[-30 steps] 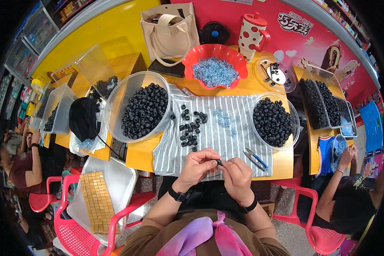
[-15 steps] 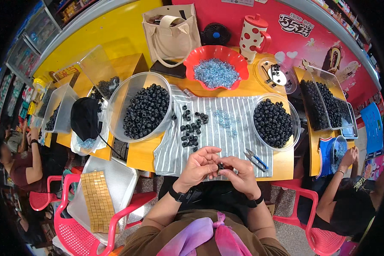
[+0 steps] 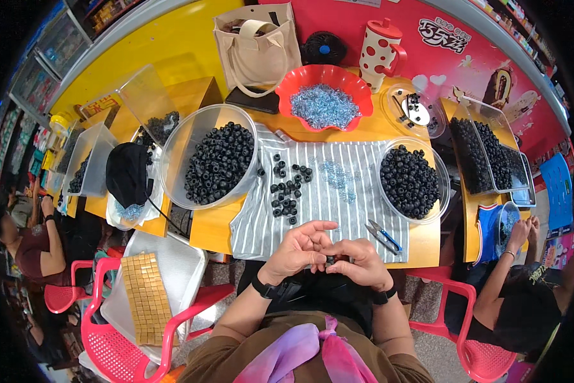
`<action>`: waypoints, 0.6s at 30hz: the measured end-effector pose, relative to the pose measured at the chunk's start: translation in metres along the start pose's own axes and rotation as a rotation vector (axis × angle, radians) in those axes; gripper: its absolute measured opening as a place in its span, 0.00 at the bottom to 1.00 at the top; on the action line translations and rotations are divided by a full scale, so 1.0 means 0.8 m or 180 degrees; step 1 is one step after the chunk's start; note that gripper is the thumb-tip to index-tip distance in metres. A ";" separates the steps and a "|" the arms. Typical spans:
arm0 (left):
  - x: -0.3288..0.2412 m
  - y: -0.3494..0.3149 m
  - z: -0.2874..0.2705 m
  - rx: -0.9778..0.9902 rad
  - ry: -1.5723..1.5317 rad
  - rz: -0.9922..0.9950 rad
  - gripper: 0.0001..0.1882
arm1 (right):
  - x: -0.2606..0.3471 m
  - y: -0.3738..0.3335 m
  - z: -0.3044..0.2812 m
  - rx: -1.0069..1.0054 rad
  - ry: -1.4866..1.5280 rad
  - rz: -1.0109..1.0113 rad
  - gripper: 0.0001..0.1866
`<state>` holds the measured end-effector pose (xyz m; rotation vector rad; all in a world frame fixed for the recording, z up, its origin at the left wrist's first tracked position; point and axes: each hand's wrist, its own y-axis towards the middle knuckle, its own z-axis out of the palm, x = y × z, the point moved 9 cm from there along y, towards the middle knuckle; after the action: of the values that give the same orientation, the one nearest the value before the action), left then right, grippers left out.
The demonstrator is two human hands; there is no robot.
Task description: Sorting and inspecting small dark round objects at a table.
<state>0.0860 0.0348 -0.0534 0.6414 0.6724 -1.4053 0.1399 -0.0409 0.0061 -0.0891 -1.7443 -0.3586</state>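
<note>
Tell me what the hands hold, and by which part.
A small black bead, held at the fingertips between the left hand and right hand. They cover most of it, so which part is gripped cannot be told.

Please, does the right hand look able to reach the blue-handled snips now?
Probably yes: the blue-handled snips lie uncovered on the striped cloth near the right hand, with nothing between, though this hand holds a small black piece.
</note>
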 end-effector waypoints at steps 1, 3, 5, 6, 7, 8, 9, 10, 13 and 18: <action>0.000 0.000 0.001 0.0043 -0.0027 -0.0004 0.32 | 0.003 0.000 0.001 -0.0007 -0.0102 -0.0109 0.10; 0.000 -0.001 0.003 0.0026 -0.0011 -0.0025 0.32 | 0.000 -0.001 0.002 -0.0040 -0.0121 -0.0147 0.09; 0.000 0.000 0.003 0.0014 0.0003 -0.0043 0.32 | -0.004 -0.003 0.003 -0.0073 -0.0145 -0.0185 0.09; 0.000 0.000 0.003 0.0030 -0.0021 -0.0046 0.32 | -0.004 -0.004 0.003 -0.0145 -0.0156 -0.0240 0.09; 0.001 -0.001 0.003 0.0048 -0.0045 -0.0049 0.32 | -0.004 -0.004 0.002 -0.0218 -0.0168 -0.0295 0.08; 0.001 -0.001 0.002 0.0043 -0.0046 -0.0048 0.32 | -0.006 -0.005 0.004 -0.0214 -0.0165 -0.0293 0.08; 0.001 -0.001 0.002 0.0039 -0.0076 -0.0047 0.31 | -0.007 -0.005 0.004 -0.0279 -0.0113 -0.0290 0.08; 0.002 -0.001 0.001 0.0036 -0.0106 -0.0045 0.31 | -0.009 -0.006 0.002 -0.0344 -0.0062 -0.0288 0.08; 0.001 -0.001 0.002 0.0072 -0.0116 -0.0038 0.30 | -0.010 -0.007 0.004 -0.0383 -0.0121 -0.0378 0.08; 0.002 -0.001 0.004 0.0102 0.0044 -0.0106 0.29 | -0.015 -0.011 0.005 -0.0470 0.0085 -0.0353 0.08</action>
<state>0.0854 0.0312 -0.0524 0.6683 0.6753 -1.4463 0.1365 -0.0463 -0.0074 -0.0936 -1.6987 -0.5673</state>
